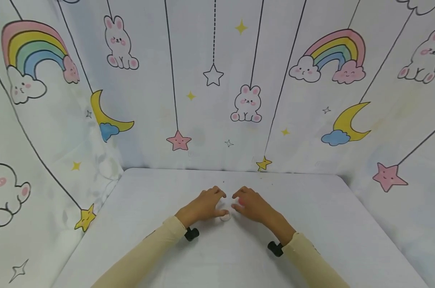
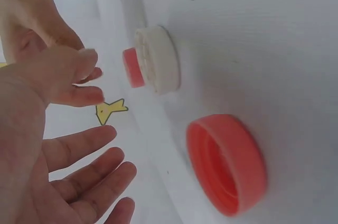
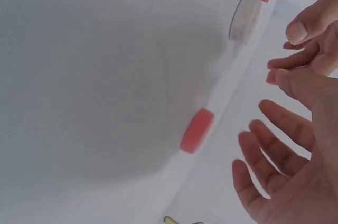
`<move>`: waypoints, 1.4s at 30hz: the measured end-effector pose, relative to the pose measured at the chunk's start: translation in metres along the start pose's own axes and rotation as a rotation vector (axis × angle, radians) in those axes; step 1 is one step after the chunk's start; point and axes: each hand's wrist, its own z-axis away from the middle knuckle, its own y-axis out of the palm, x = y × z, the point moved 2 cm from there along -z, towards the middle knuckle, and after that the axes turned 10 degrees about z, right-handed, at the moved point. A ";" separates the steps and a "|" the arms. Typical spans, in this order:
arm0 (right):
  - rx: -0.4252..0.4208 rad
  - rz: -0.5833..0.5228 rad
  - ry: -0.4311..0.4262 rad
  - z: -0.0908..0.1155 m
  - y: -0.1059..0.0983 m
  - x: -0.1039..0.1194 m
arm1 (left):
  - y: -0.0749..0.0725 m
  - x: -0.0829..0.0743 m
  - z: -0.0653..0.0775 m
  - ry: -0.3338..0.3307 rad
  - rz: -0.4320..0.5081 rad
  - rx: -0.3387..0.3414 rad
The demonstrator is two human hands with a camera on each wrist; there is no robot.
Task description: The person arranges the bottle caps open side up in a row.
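My left hand (image 1: 206, 205) and right hand (image 1: 252, 205) hover over the table facing each other, fingers spread and loosely bent, nothing held. Between them a white round cap (image 1: 225, 217) lies just below the left thumb in the head view. A red cap (image 1: 241, 201) shows between the right hand's thumb and fingers, partly covered. From the left wrist, another red cap (image 2: 227, 166) appears close up, hollow side visible, apart from the left fingers (image 2: 100, 182); the left hand hides it in the head view. The right wrist view shows both red caps, one (image 3: 197, 130) near the right palm.
The white table (image 1: 217, 256) has its back edge against a white curtain (image 1: 149, 100) printed with rabbits, stars, moons and rainbows. Curtain sides also flank the table. A black wrist camera (image 1: 192, 233) sits below the left wrist, another (image 1: 275, 249) below the right.
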 end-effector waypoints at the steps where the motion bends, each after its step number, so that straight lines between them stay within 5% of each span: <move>1: -0.022 -0.006 0.006 0.000 -0.001 -0.002 | -0.001 -0.001 -0.002 0.008 -0.001 -0.006; 7: -0.103 -0.042 0.014 0.002 -0.009 -0.012 | -0.003 -0.004 -0.018 0.047 -0.008 -0.033; 17: 0.060 -0.106 0.173 0.001 -0.007 -0.036 | -0.004 -0.010 -0.046 -0.002 -0.067 0.012; 42: 0.131 -0.046 0.156 0.001 0.005 -0.051 | 0.019 -0.018 -0.083 -0.048 -0.143 0.102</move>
